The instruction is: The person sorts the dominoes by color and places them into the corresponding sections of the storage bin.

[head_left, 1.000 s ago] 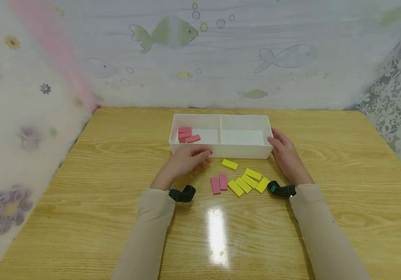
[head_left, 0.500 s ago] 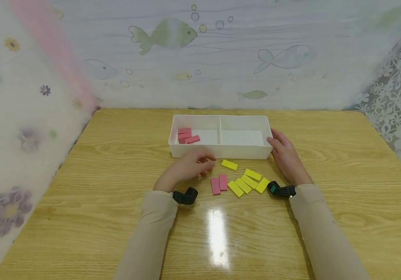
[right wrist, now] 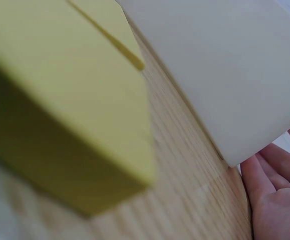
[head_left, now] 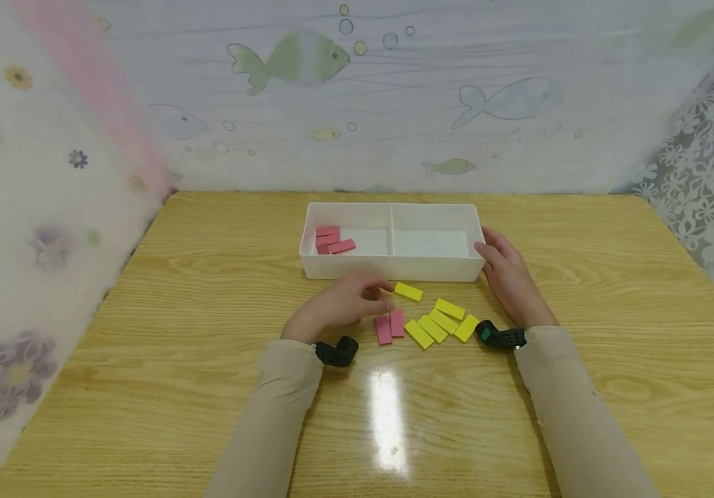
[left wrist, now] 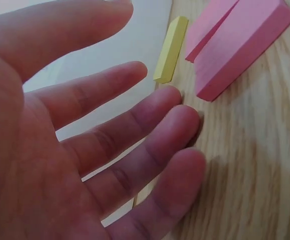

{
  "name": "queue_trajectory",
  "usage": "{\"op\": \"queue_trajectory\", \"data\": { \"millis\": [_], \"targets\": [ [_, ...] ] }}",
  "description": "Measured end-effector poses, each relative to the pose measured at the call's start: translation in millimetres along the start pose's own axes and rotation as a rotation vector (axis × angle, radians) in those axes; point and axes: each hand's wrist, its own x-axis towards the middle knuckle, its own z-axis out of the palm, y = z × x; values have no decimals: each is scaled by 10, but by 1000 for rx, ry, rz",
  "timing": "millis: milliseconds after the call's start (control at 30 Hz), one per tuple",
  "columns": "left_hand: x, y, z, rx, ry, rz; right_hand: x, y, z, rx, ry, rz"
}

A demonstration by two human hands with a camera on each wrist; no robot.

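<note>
My left hand (head_left: 347,301) reaches over the table just in front of the white two-compartment box (head_left: 357,268). Its fingers are loosely extended with nothing between them, as the left wrist view also shows. Right by its thumb lie two pink rectangular blocks (head_left: 397,324), side by side and flat. A lone yellow block (head_left: 408,292) is close to the index fingertip. My right hand (head_left: 509,280) holds the box by its right end, thumb at the front corner near the rim and fingers around the side. Several pink blocks (head_left: 328,232) rest in the left compartment.
Several more yellow blocks (head_left: 434,328) lie loosely grouped on the wooden table (head_left: 176,332), between the two pink ones and my right wrist. One yellow block (right wrist: 84,115) looms large in the right wrist view. Behind the table hangs a fish-patterned wall covering (head_left: 307,152).
My left hand has moved right and slightly toward me, from the box's front wall to the pink blocks. The right hand stays on the box; the blocks have not moved.
</note>
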Motion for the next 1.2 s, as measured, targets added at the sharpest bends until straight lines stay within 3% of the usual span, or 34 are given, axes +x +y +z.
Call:
{"op": "queue_trajectory", "data": {
  "millis": [400,767,1033,1200],
  "targets": [
    [12,59,84,130,-42,65,8,6,-6,-21,-1,13],
    [2,161,159,301,-81,-3,-18,-20,5,-34,6,30],
    [12,182,171,326,-50,-38,-13,-26,5,-33,7,35],
    [13,164,169,263,6,-61,-10,-23,6,-26,12,32]
  ]
}}
